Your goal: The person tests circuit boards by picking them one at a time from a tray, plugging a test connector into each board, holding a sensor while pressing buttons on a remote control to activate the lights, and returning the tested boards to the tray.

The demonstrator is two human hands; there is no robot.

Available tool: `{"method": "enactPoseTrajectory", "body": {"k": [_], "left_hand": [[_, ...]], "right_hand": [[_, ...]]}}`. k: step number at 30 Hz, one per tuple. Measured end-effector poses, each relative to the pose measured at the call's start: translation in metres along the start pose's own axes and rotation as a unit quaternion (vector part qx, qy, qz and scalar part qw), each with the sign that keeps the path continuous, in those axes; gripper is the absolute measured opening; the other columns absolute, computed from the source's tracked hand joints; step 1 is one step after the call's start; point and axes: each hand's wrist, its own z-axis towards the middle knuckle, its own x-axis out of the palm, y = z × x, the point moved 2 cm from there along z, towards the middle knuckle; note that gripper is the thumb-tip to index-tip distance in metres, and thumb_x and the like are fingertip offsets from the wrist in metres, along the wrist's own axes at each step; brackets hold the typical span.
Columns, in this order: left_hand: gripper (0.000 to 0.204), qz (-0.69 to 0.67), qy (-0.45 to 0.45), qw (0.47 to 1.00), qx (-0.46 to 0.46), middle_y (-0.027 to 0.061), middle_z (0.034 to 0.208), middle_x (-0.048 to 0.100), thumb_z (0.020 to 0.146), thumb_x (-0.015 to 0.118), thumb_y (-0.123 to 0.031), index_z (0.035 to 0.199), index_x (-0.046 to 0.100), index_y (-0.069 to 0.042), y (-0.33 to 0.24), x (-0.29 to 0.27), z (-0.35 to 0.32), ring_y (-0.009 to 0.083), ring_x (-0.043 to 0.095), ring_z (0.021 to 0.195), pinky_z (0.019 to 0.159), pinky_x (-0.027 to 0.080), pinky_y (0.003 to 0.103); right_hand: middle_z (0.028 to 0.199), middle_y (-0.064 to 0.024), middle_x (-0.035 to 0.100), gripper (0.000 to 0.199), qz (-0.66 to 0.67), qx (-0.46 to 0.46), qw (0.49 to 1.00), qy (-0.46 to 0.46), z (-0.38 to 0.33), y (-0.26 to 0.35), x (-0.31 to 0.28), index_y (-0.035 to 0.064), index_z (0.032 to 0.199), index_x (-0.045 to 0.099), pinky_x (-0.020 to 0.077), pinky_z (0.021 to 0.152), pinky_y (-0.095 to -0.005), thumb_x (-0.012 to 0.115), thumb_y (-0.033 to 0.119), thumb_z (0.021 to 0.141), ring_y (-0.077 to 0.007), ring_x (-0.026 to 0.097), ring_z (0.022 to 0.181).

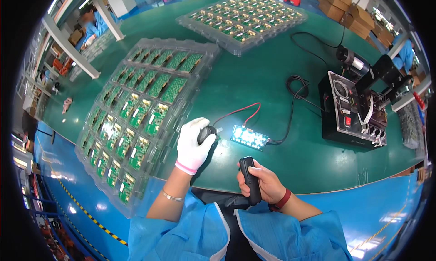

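My left hand (193, 143), in a white glove, is closed over a small black round part (207, 133) on the green table. Red and black wires (240, 110) run from that part to a small lit circuit board (249, 137) just to its right. My bare right hand (263, 183), with a red band at the wrist, holds a slim black remote-like device (250, 177) upright near the table's front edge, thumb on top.
A clear tray of green circuit boards (136, 111) lies to the left, overhanging the table edge. Another full tray (243, 18) sits at the back. A black test fixture (354, 109) with cables stands on the right. Another person in blue (91, 27) works far left.
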Motion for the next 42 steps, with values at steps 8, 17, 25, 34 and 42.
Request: {"method": "enactPoseTrajectory", "body": {"k": [8,17,25,34,42], "left_hand": [[0.042,-0.012,0.004,1.0,-0.018,0.0147,0.116,0.06,0.072,0.072,-0.004,0.112,0.06,-0.003,0.002,-0.002,-0.003,0.0292,0.059,0.105,0.092,0.047,0.035],[0.044,-0.006,0.005,0.999,-0.031,0.0148,0.117,0.06,0.071,0.073,-0.006,0.113,0.06,-0.004,0.001,0.001,-0.005,0.0294,0.06,0.104,0.09,0.048,0.035],[0.041,0.014,0.02,1.0,-0.011,0.0149,0.119,0.059,0.075,0.07,-0.01,0.114,0.059,-0.006,-0.003,0.0,-0.005,0.0295,0.059,0.105,0.089,0.048,0.036],[0.022,-0.14,-0.114,0.982,-0.058,0.0158,0.117,0.059,0.092,0.048,-0.002,0.11,0.059,0.002,-0.005,-0.023,-0.02,0.0251,0.057,0.108,0.094,0.044,0.033],[0.025,-0.18,-0.099,0.976,-0.075,0.0146,0.119,0.058,0.093,0.047,-0.006,0.113,0.058,0.004,-0.006,-0.021,-0.021,0.0233,0.056,0.11,0.095,0.043,0.033]], "right_hand": [[0.091,-0.014,0.055,0.032,-0.023,0.011,0.999,-0.023,0.0,0.003,0.007,0.0038,0.127,0.037,0.0466,0.062,-0.0329,0.038,0.021,0.1,-0.0202,0.053,0.066],[0.091,-0.0127,0.054,0.032,-0.027,0.035,0.998,-0.05,0.0,0.005,0.005,0.0042,0.127,0.037,0.0458,0.064,-0.0328,0.037,0.021,0.099,-0.02,0.052,0.07],[0.131,-0.0206,0.047,0.061,0.053,0.017,0.998,0.028,0.004,0.003,-0.002,0.0061,0.146,0.02,0.0431,0.103,-0.0509,0.041,-0.002,0.089,-0.0324,0.052,0.117],[0.137,-0.0204,0.04,0.06,0.045,0.022,0.999,0.005,0.002,0.003,0.005,0.009,0.145,0.018,0.04,0.106,-0.0545,0.043,-0.004,0.092,-0.0353,0.046,0.126],[0.137,-0.0203,0.04,0.059,0.051,0.023,0.998,0.015,0.004,-0.001,0.006,0.0094,0.144,0.019,0.0393,0.107,-0.0536,0.044,-0.004,0.092,-0.0355,0.046,0.126]]}}
